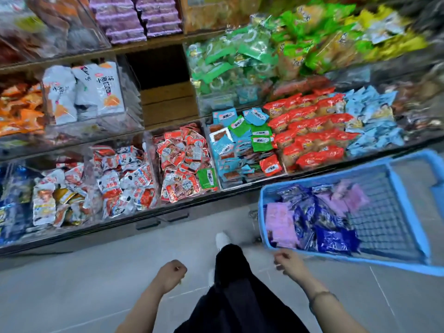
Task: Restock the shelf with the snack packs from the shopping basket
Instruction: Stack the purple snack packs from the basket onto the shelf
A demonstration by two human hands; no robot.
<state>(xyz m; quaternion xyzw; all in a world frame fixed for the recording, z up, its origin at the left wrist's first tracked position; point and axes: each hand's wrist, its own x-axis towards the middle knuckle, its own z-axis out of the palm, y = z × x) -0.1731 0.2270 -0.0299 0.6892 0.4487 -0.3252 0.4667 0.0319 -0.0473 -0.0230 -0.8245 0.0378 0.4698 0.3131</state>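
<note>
Snack packs (312, 224) bunched against basket (407, 207) edge

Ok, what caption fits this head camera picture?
Right hand near blue plastic shopping basket of pink and blue snack packs, left hand curled.

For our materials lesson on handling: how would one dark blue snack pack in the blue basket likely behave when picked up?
Probably floppy: the dark blue snack packs lie crumpled and bent over each other in the blue basket. Likely slippery, as their film wrap shines. Probably light, being small and flat.
</note>
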